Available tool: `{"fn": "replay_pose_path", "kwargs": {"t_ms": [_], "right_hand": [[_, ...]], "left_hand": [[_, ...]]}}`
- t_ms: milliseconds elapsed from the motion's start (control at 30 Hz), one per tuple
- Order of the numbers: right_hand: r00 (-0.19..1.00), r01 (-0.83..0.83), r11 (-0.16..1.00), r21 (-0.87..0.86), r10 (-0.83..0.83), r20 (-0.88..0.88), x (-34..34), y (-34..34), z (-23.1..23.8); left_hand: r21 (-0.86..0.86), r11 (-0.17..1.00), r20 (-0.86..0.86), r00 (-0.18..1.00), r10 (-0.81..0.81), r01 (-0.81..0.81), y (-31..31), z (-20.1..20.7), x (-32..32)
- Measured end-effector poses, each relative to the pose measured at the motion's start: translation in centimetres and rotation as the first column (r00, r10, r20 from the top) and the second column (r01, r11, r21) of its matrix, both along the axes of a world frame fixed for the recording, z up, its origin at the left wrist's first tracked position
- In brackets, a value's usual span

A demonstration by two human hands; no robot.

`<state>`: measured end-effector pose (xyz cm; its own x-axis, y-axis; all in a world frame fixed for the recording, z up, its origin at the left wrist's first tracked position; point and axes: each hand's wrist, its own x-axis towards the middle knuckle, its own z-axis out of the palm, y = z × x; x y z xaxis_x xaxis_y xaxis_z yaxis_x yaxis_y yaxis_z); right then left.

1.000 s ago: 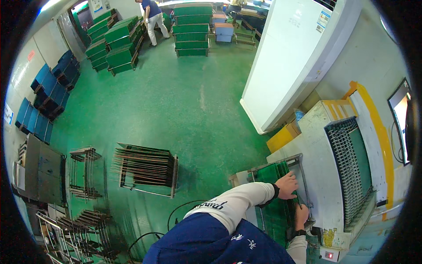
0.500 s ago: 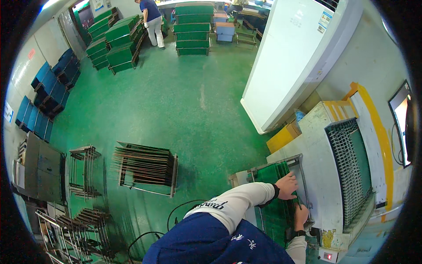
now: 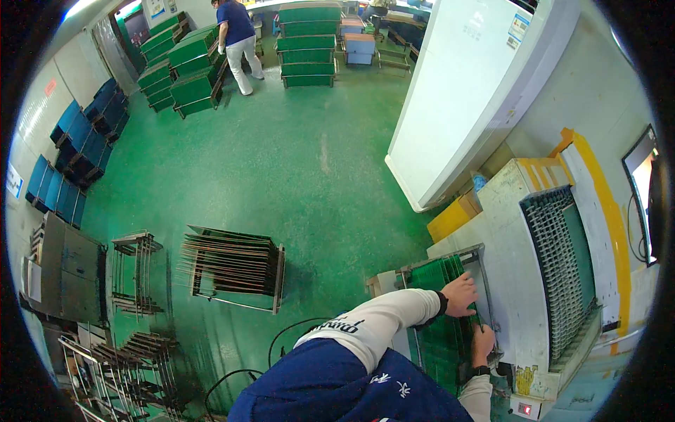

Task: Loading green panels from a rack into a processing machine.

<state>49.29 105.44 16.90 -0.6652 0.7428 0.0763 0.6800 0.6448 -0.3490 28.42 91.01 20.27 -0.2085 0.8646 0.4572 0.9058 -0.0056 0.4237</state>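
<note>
A person in a blue vest and a pale long-sleeved top looked down at a machine on their right. Their left hand (image 3: 460, 294) reached across the body and rested on the top edges of a row of green boards (image 3: 437, 281) that stood upright, packed side by side, in a metal rack (image 3: 480, 254) at the machine's near end. The fingers were curled over the board edges, gripping them. The right hand (image 3: 482, 344) sat just below, nearer the body, also pressed down among the green boards; whether its fingers closed around a board could not be told, as they were partly hidden. Both wrists wore dark bands.

The cream-coloured machine (image 3: 517, 232) stretched away to the right, with a mesh conveyor (image 3: 559, 267) along its top and yellow tape at its far edge. A yellow box (image 3: 452, 218) stood on the floor beside it, near a tall white cabinet (image 3: 471, 91).

On the green floor to the left stood a metal rack of thin brown boards (image 3: 232, 267), with further wire racks (image 3: 137, 271) beyond it and a grey cabinet (image 3: 67, 271) by the wall. Blue crates (image 3: 77, 151) lined the left wall. At the far end, another person (image 3: 235, 39) in blue and white stood beside stacks of green trays (image 3: 193, 77).
</note>
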Motion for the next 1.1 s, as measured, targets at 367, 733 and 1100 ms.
{"fn": "replay_pose_path", "kwargs": {"t_ms": [367,733,1100], "right_hand": [[0.970,0.075,0.996,-0.037,-0.064,0.236,0.6,2.4,-1.4],[0.981,0.048,0.998,-0.043,-0.039,0.189,-0.4,2.3,-0.1],[0.977,0.108,0.993,-0.045,-0.098,0.190,-1.3,1.2,1.6]], "left_hand": [[0.044,0.998,0.080,0.995,-0.051,0.048,-0.5,1.8,-0.1],[0.058,0.997,0.077,0.996,-0.048,0.043,-0.9,2.7,-0.8],[-0.145,0.988,0.036,0.998,-0.041,0.046,0.6,0.5,-0.5]]}}
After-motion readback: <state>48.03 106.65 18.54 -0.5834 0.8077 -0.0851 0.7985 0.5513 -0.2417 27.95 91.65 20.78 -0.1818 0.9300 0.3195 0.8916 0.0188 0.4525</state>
